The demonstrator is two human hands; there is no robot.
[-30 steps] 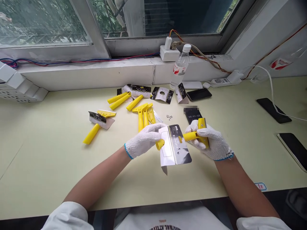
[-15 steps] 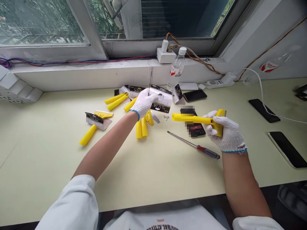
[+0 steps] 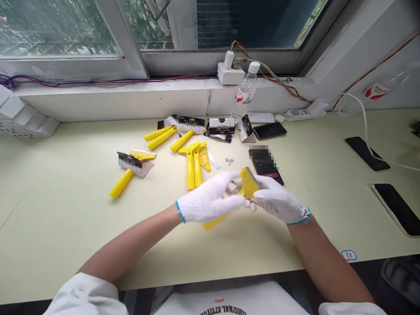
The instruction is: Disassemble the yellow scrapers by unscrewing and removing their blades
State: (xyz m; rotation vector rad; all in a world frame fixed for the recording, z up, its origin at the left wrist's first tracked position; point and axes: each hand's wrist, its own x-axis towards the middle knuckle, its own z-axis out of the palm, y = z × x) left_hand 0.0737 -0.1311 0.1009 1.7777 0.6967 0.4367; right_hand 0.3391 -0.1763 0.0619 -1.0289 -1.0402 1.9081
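My right hand (image 3: 278, 199), in a white knit glove, grips a yellow scraper (image 3: 248, 183) near its wide head. My left hand (image 3: 210, 197), gloved too and slightly blurred, is curled around the scraper's neck, thumb and fingers on either side. The yellow handle slants out below the left palm toward the lower left. Just beyond the hands lie small silver screws (image 3: 229, 161), several yellow scrapers (image 3: 190, 168) and a pale blade (image 3: 215, 160). Black-and-white packaging cards (image 3: 222, 127) lie folded behind them. The screwdriver is almost wholly hidden by my hands.
One scraper with a card on it (image 3: 131, 166) lies at left. A water bottle (image 3: 245, 94) stands by the window ledge. A partly blurred-out phone (image 3: 271, 173) lies behind my right hand; other phones (image 3: 398, 208) lie at right, near a white cable (image 3: 365, 127).
My left hand has let go of a packaging card at the back and come down to the scraper. My right hand has brought the scraper left and nearer, tilting its handle down.
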